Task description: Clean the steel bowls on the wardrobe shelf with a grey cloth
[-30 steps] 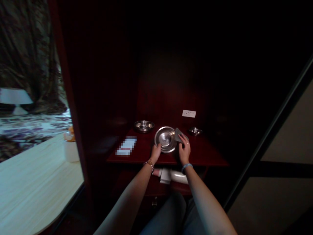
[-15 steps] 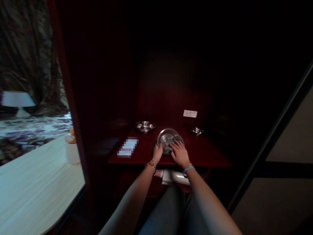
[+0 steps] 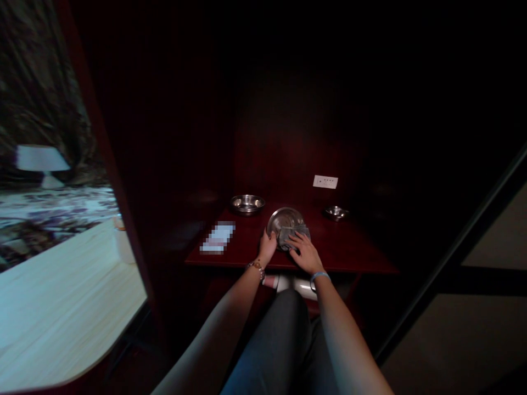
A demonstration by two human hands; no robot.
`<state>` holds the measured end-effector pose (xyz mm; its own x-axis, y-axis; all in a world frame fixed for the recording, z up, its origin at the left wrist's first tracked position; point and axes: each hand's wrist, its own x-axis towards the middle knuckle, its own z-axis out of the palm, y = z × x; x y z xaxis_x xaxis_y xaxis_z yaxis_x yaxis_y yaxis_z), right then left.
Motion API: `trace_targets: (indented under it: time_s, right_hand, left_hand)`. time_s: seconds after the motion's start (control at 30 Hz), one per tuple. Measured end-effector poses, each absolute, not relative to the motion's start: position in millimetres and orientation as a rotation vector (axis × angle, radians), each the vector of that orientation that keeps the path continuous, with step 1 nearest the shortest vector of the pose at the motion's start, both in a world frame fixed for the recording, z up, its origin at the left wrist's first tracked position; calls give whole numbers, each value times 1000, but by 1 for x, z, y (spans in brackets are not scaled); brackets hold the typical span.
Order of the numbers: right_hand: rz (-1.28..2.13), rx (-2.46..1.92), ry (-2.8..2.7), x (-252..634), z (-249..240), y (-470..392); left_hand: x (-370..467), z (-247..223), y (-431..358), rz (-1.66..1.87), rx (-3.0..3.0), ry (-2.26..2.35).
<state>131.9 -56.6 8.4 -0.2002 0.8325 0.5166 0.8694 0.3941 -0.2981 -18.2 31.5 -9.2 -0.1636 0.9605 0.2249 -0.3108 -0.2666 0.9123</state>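
A round metal bowl is tilted up near the front of the dark red shelf. My left hand grips its near left rim, thumb on the inner side. A grey cloth lies over the bowl's lower right part. My right hand rests on this cloth with its fingers spread, pressing it against the metal. What lies beneath the cloth is hidden.
Another metal bowl stands at the back left of the shelf, a smaller one at the back right. A blurred pale rectangle lies left. Below the shelf is a white cylindrical object. A pale table stands at left.
My right hand and the cloth have shifted a little left across the bowl, and the cloth looks more spread out. The camera view has moved slightly.
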Motion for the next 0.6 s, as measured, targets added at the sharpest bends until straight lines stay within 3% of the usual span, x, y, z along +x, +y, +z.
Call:
trace_targets:
  time_s: [0.43,0.6]
  right_hand:
    - [-83,-1448,-1658,135,-1,-55]
    - [184,-1318,-1452,134,-8,-40]
  left_hand:
    - [-20,1,22,1579,1010,876]
    - [-19,-2,21,1560,1012,888]
